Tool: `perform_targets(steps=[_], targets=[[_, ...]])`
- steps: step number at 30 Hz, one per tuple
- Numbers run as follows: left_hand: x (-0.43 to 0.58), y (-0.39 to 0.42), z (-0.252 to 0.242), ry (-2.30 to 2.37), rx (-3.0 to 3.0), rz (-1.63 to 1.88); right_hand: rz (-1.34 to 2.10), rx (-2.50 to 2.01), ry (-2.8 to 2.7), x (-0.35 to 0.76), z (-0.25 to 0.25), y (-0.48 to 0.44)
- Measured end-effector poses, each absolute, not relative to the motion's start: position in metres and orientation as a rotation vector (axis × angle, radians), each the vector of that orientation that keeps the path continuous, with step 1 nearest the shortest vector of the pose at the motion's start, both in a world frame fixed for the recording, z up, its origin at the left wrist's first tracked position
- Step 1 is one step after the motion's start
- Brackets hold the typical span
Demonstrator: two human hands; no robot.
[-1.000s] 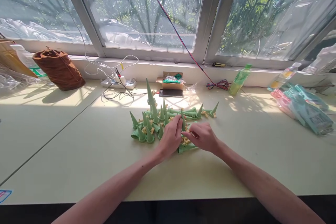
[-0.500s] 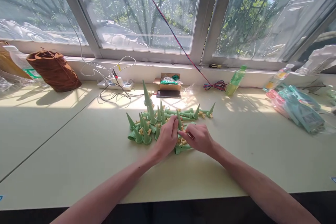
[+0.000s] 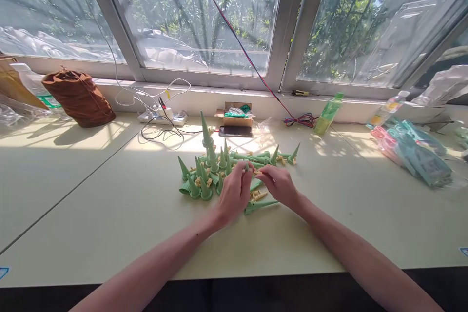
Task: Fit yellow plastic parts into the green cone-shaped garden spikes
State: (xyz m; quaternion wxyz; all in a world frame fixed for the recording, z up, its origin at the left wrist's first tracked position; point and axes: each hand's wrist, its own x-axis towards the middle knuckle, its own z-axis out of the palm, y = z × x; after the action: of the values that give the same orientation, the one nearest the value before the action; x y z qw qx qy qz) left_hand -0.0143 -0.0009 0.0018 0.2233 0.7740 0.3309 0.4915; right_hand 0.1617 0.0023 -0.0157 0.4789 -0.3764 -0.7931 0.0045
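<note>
My left hand (image 3: 234,190) is closed in a pinch on a green plastic spike (image 3: 246,167), mostly hidden by the fingers. Just to its right, my right hand (image 3: 281,185) pinches a small pale-yellow plastic piece (image 3: 257,172) against the end of the spike; whether the two are joined I cannot tell. Left of my hands, several green cone-shaped spikes (image 3: 194,188) stand point up, with small yellow pieces among them. Below the fingers lie loose yellow pieces (image 3: 259,195) and a green spike (image 3: 260,205) on its side.
A small open cardboard box (image 3: 237,121) and a dark phone (image 3: 235,131) sit behind the pile. Farther left are a power strip (image 3: 179,119) with cables and a brown bag (image 3: 78,98). To the right stand a green bottle (image 3: 328,114) and bagged teal items (image 3: 426,158).
The green spike in my left hand has tipped from upright, its end now turned toward me. My right hand has risen slightly, and a yellow piece now shows in its fingertips.
</note>
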Motion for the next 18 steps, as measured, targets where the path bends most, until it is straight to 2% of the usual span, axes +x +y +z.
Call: perform_targets(steps=[18], targets=[[-0.0116,0.0010,0.0031,0.930,2.241,1.364,0.078,-0.894,-2.047,0.1690,-0.0189,0.0039]])
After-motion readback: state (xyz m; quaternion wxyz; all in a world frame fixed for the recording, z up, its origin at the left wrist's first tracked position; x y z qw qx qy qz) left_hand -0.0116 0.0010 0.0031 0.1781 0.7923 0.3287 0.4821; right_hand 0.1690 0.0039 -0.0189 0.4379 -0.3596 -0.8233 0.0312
